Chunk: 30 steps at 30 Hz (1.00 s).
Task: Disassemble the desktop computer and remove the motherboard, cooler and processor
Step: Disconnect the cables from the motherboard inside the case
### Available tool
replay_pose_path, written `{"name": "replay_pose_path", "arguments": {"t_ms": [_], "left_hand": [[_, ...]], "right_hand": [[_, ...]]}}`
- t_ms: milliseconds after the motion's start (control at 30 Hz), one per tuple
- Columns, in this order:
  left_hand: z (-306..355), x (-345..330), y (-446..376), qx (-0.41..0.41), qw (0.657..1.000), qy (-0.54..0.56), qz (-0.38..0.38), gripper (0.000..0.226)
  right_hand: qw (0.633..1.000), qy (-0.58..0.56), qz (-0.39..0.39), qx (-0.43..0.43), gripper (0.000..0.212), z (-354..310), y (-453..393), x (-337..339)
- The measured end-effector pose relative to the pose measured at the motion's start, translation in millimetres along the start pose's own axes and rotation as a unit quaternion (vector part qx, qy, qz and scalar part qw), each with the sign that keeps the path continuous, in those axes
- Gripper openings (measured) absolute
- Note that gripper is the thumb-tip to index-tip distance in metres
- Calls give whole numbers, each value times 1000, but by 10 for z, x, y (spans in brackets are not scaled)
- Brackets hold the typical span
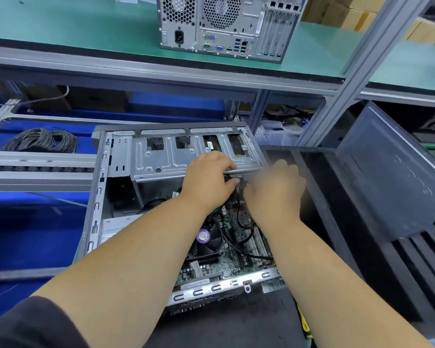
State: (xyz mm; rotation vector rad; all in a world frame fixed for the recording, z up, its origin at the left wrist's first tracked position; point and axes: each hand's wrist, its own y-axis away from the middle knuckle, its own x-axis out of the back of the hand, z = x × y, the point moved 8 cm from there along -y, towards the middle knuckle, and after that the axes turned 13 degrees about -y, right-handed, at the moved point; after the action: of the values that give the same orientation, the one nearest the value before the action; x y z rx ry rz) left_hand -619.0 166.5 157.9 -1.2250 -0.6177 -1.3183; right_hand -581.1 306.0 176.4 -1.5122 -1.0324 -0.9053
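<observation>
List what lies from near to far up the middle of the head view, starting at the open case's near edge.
Case's near metal rim → motherboard → cooler fan → left hand → drive cage → second tower on the green shelf.

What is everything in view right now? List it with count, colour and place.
open grey metal computer case: one, lying on its side, centre
silver metal drive cage: one, far end of that case
green motherboard: one, inside the case, near end
black cooler fan with purple sticker: one, on the motherboard
black cables: several, across the motherboard
second grey tower computer: one, upright on the green shelf
coiled grey cable bundle: one, left
black side panel: one, leaning at right
hands: left hand grips the cage's edge; right hand blurred, beside it
</observation>
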Motion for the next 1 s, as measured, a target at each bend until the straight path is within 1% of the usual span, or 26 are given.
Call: {"name": "replay_pose_path", "arguments": {"t_ms": [133, 267, 500, 633, 700, 767, 833, 900, 1000], "left_hand": [[73, -45, 30, -9, 997, -72, 4, 41], [123, -97, 43, -23, 991, -130, -9, 53], [117, -83, 26, -37, 991, -126, -8, 49], [79, -75, 9, -35, 993, -108, -10, 45], [62, -77, 5, -32, 995, -98, -13, 43], [56, -79, -5, -31, 996, -88, -15, 41], [42, -80, -21, -29, 997, -69, -25, 40], [7, -89, -32, -29, 998, -29, -53, 40], [-85, -21, -27, -3, 991, 94, -91, 41]], "right_hand": [[1000, 19, -9, 12, 32, -21, -24, -53], [999, 40, -16, 20, 29, -33, -29, -99], [999, 21, -31, 26, 26, -21, -44, -117], [999, 0, -47, 22, 23, -29, -55, -99], [998, -4, -56, 39, 22, -43, 12, -94], [997, -22, -38, 58, 21, -36, 99, -31], [997, -34, -28, 60, 20, -17, 127, 22], [996, -11, -65, 58, 21, -43, 121, -25], [993, 18, -100, 59, 17, -96, 112, -121]]}}
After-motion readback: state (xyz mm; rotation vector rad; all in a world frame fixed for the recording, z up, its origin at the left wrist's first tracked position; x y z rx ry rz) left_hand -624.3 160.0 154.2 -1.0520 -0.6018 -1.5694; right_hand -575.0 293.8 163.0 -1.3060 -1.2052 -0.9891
